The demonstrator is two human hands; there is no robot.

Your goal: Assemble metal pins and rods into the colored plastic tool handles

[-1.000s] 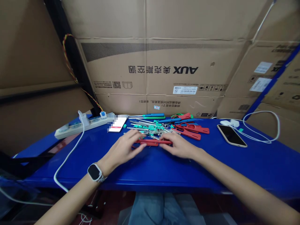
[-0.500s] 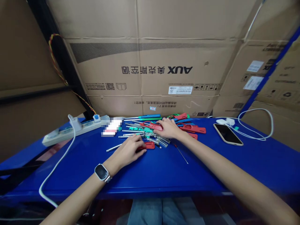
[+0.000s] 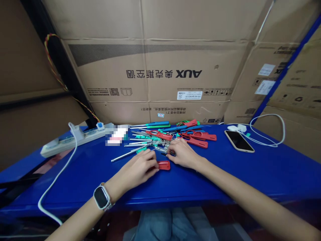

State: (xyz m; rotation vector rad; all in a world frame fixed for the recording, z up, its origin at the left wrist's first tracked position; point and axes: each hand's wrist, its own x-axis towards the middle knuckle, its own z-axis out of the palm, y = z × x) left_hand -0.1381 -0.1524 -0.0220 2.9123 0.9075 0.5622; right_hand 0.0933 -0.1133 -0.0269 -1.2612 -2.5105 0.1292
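Observation:
My left hand [image 3: 144, 166] is closed on a red plastic casing [image 3: 165, 165], its free end poking out right of my fingers at the front of the pile. My right hand [image 3: 185, 154] rests low at the pile's right front, fingers curled in a pinch. A small dark piece shows by its fingertips; whether it is gripped is unclear. Beyond both hands lie silver metal tubes [image 3: 126, 155], clear and teal small parts, and another red casing [image 3: 162, 135] on top. More red casings [image 3: 198, 142] sit behind my right hand.
Blue and green long-tubed pieces [image 3: 160, 125] lie at the back against a cardboard wall [image 3: 160, 57]. A white power strip [image 3: 75, 142] stands at left, its cable hanging over the front edge. At right are a phone [image 3: 239, 141] and a looped white cable [image 3: 273, 145].
My right hand has left the red casing on top of the pile and come down toward the front. My left hand has shifted slightly nearer with its casing. The thin screwdriver no longer shows.

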